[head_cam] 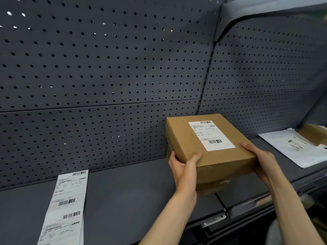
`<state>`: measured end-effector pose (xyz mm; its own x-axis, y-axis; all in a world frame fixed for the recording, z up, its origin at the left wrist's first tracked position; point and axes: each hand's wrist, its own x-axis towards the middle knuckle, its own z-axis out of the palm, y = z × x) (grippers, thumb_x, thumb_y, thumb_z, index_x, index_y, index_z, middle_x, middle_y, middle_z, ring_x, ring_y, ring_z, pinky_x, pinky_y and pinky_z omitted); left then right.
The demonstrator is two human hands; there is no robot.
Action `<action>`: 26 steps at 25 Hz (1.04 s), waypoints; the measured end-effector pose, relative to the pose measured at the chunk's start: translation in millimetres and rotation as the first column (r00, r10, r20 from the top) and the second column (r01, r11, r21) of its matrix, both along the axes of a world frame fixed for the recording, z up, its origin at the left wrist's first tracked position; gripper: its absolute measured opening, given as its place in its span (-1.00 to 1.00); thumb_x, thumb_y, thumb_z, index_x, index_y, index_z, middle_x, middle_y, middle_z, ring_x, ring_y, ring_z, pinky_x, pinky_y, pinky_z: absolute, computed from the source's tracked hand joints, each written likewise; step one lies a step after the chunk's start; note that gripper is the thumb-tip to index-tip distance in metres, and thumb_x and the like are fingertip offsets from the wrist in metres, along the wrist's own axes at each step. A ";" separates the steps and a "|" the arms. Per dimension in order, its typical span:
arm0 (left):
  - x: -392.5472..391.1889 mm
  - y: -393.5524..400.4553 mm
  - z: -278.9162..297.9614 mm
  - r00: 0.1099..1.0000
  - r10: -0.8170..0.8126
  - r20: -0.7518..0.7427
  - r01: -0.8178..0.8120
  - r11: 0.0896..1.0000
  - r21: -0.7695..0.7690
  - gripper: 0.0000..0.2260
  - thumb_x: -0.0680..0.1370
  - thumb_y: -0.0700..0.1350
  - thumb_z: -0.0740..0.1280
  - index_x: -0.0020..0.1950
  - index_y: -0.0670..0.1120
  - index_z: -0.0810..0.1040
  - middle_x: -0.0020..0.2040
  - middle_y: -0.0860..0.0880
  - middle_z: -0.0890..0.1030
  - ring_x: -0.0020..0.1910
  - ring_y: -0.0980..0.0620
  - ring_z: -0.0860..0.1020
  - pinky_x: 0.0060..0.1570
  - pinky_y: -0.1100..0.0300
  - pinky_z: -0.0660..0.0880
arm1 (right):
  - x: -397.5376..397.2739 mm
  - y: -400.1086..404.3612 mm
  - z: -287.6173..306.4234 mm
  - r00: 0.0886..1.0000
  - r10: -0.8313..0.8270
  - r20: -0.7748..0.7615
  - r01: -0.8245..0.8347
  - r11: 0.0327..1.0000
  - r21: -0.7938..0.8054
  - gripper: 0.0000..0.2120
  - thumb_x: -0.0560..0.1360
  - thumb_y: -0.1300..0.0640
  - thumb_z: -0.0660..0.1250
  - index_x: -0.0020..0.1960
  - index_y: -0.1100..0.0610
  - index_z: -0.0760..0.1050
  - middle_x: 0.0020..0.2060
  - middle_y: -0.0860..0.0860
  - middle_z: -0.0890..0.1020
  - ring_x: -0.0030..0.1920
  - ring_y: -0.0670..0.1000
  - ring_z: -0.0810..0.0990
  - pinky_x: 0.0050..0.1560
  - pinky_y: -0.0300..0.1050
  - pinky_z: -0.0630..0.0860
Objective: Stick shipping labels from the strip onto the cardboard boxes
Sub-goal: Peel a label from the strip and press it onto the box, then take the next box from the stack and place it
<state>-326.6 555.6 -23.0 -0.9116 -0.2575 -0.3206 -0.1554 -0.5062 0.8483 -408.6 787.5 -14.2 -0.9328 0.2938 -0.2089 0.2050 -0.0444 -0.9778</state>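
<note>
Now both hands, left hand [184, 167] and right hand [261, 160], fingers curled round the labelled cardboard box [208, 149], should set it down level, squarely on the box beneath [212, 186].

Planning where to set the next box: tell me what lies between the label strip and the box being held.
In the head view, only bare grey shelf surface lies between the label strip and the cardboard box; the left hand holds the box's near-left corner.

Your grey shelf [127, 197] carries: label strip [66, 207] at left; stacked cardboard boxes [210, 184] at centre; white mailer [290, 147] at right.
</note>
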 end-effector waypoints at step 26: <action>299.2 -552.4 23.6 0.985 0.174 -0.005 0.070 -0.423 -0.903 -0.71 0.45 0.14 0.24 -0.06 -0.02 0.62 -0.16 0.05 0.62 -0.12 -0.03 0.60 -0.17 0.08 0.54 | 213.7 -562.0 -41.1 0.446 0.865 -0.230 -0.020 0.267 0.964 -0.52 0.40 -0.27 0.29 0.09 0.05 0.67 -0.07 -0.13 0.65 -0.06 -0.03 0.62 -0.01 -0.10 0.53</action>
